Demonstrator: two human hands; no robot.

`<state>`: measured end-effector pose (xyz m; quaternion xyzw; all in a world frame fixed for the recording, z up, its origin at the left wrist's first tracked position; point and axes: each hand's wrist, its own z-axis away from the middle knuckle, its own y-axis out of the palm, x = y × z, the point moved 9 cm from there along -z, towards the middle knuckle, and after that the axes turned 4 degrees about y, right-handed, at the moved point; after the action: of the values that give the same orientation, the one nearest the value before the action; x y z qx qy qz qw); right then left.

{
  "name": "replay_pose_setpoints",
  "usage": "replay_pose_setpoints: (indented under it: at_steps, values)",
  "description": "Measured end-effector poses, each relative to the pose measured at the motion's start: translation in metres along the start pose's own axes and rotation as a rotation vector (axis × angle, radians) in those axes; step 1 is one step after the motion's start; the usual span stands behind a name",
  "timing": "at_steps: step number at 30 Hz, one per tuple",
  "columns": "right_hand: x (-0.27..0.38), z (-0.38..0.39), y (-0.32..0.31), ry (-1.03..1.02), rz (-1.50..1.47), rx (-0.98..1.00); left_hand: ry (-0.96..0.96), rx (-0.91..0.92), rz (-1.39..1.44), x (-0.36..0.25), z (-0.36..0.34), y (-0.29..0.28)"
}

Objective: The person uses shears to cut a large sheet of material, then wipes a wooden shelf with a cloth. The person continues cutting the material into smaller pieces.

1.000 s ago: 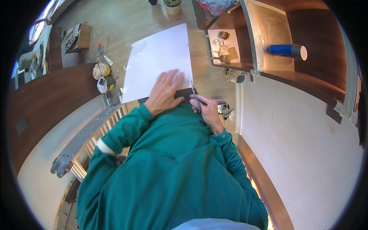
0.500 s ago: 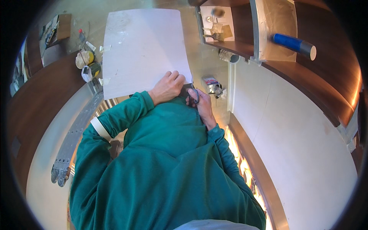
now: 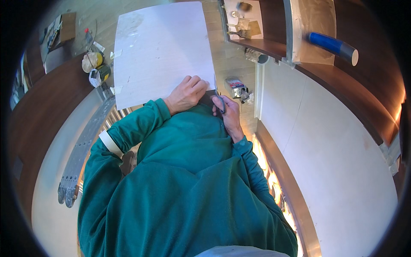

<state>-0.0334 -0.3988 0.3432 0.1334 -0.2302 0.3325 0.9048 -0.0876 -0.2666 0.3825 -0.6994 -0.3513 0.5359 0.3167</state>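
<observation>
A large white board (image 3: 162,51) with scuffs and specks lies in front of my body. Over its near right corner, my left hand (image 3: 186,94) is closed, its curled fingers on a small dark sheet (image 3: 207,97). Most of that sheet is hidden by the hand and my green sleeve. My right hand (image 3: 230,113) is wrapped round the dark handles of a pair of scissors (image 3: 221,104), just right of the sheet. The scissor blades point away from me, beside the board's right edge, and are hard to make out.
Two used cans (image 3: 99,75) stand left of the board. A grey folding ladder (image 3: 83,150) runs along the left. Right of my hands lies a small package (image 3: 235,87). A blue cylinder (image 3: 332,47) rests on the brown shelving (image 3: 338,79). A brush (image 3: 239,34) lies in a cubby.
My right hand has turned slightly and moved a little right with the scissors. The left hand stays by the dark sheet, shifted slightly up. The whole view has shifted a little.
</observation>
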Motion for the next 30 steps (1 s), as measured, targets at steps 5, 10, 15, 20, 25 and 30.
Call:
replay_pose_setpoints:
  at_steps: [5,10,15,20,25,30]
  values:
    - [-0.001,0.000,-0.003,-0.017,0.009,0.002,-0.010,-0.009,0.014,0.001,-0.001,-0.001]
    - [0.000,0.001,-0.005,-0.032,0.021,0.005,-0.021,-0.013,0.025,0.002,-0.003,-0.003]
    - [0.005,0.003,-0.006,-0.023,0.037,-0.004,-0.029,-0.005,0.055,0.003,-0.004,-0.002]
    - [0.007,-0.005,-0.006,0.051,-0.033,0.010,-0.003,-0.010,0.050,0.000,-0.006,-0.001]
    - [0.004,-0.009,-0.007,0.063,-0.086,0.009,0.002,-0.013,0.051,-0.001,-0.009,0.001]
    - [0.006,-0.007,-0.011,0.000,-0.052,-0.001,-0.006,-0.024,0.050,0.000,-0.009,0.001]
